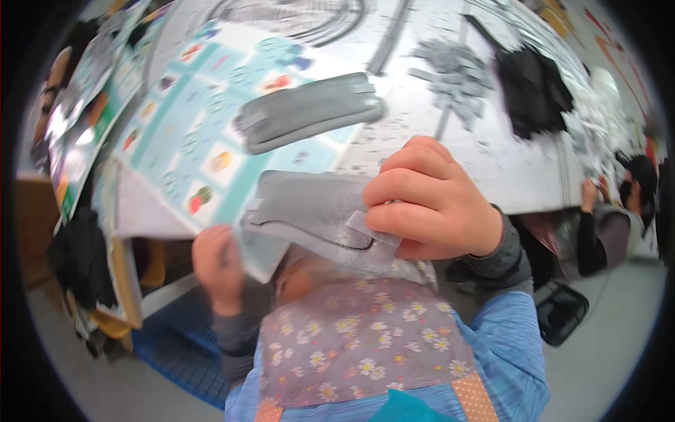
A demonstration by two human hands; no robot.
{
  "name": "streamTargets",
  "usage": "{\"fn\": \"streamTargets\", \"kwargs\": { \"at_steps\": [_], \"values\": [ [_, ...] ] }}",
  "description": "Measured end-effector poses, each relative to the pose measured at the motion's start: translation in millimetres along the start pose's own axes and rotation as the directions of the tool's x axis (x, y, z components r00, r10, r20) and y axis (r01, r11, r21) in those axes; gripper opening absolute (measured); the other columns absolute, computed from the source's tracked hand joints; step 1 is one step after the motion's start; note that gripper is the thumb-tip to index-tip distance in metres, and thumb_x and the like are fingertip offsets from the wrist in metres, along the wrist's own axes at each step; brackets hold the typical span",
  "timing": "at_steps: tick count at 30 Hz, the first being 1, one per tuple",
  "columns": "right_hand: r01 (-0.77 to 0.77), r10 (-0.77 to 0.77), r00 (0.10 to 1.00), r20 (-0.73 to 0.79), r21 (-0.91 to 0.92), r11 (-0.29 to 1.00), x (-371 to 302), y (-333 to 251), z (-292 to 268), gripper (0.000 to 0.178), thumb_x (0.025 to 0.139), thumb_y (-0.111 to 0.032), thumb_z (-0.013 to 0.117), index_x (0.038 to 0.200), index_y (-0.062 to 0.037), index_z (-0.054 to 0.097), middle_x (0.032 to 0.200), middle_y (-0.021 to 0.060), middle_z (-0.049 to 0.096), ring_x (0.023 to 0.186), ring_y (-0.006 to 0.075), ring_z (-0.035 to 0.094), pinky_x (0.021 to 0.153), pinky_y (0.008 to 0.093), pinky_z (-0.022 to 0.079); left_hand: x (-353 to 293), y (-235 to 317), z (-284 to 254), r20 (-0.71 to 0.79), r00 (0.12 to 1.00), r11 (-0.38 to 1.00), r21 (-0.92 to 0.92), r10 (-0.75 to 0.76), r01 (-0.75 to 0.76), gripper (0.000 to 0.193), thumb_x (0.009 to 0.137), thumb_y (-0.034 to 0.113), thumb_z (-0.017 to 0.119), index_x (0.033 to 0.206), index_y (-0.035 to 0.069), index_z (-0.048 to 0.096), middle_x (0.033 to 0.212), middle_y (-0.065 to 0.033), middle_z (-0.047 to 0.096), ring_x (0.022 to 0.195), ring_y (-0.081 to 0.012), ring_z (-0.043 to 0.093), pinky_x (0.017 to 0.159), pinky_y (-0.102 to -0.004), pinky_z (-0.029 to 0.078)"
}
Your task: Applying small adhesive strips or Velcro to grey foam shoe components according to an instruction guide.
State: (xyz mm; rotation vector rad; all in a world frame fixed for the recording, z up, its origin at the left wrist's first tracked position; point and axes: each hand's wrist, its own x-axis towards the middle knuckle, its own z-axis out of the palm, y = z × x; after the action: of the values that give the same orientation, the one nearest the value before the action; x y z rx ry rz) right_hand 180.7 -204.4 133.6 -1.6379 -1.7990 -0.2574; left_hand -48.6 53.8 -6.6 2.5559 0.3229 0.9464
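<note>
My right hand (436, 200) pinches the right end of a flat grey fabric piece (302, 200), next to a small light grey tab (358, 221) on it. A dark slit or seam line runs along the piece's lower part, and another pale tab sits at its left end. Low at the left, my left hand (218, 264) is smeared by motion, apart from the piece; its fingers do not show clearly. Just beyond lies a stack of similar grey fabric pieces (309, 112), with tabs at both ends.
A teal printed sheet (246, 179) with fruit pictures covers the table's left part. Farther right are a heap of small grey strips (457, 81) and a black bundle (531, 91). Another person (612, 218) sits at the far right. A blue crate (176, 352) stands below left.
</note>
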Motion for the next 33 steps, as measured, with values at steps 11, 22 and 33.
{"fn": "streamTargets", "kwargs": {
  "at_steps": [11, 22, 33],
  "values": [
    [-0.393, 0.486, 0.872, -0.060, -0.678, 0.622, -167, -18, -88, 0.035, 0.056, -0.001, 0.070, 0.088, -0.0103, 0.060, 0.098, 0.0038, 0.061, 0.096, 0.0264, 0.058, 0.087, 0.0440, 0.046, 16, -3, -9, -0.103, 0.948, 0.935, -0.229, -0.301, 0.271, 0.006, 0.092, -0.005, 0.063, 0.097, -0.003, 0.061, 0.096, -0.0098, 0.066, 0.088, -0.0169, 0.060, 0.084, -0.0285, 0.048],
    [-0.540, 0.513, 0.759, -0.401, -0.828, 0.152, -328, 42, -184, 0.034, 0.064, 0.002, 0.069, 0.095, -0.0093, 0.061, 0.103, 0.0077, 0.063, 0.103, 0.0304, 0.059, 0.091, 0.0413, 0.042, 23, 12, -8, -0.145, 0.980, 0.925, -0.371, -0.139, 0.076, 0.009, 0.095, 0.001, 0.064, 0.094, -0.003, 0.056, 0.089, -0.0070, 0.058, 0.080, -0.0141, 0.052, 0.079, -0.0277, 0.045],
    [-0.662, 0.698, 0.403, -0.592, -0.715, -0.224, -423, 105, -253, 0.041, 0.068, 0.003, 0.065, 0.105, -0.0137, 0.061, 0.116, 0.0081, 0.062, 0.114, 0.0336, 0.054, 0.096, 0.0439, 0.040, 42, 41, -8, -0.122, 0.977, 0.971, -0.186, -0.176, 0.152, 0.017, 0.080, -0.011, 0.073, 0.086, -0.003, 0.060, 0.085, -0.0105, 0.062, 0.078, -0.0201, 0.058, 0.074, -0.0293, 0.048]
  ]
}}
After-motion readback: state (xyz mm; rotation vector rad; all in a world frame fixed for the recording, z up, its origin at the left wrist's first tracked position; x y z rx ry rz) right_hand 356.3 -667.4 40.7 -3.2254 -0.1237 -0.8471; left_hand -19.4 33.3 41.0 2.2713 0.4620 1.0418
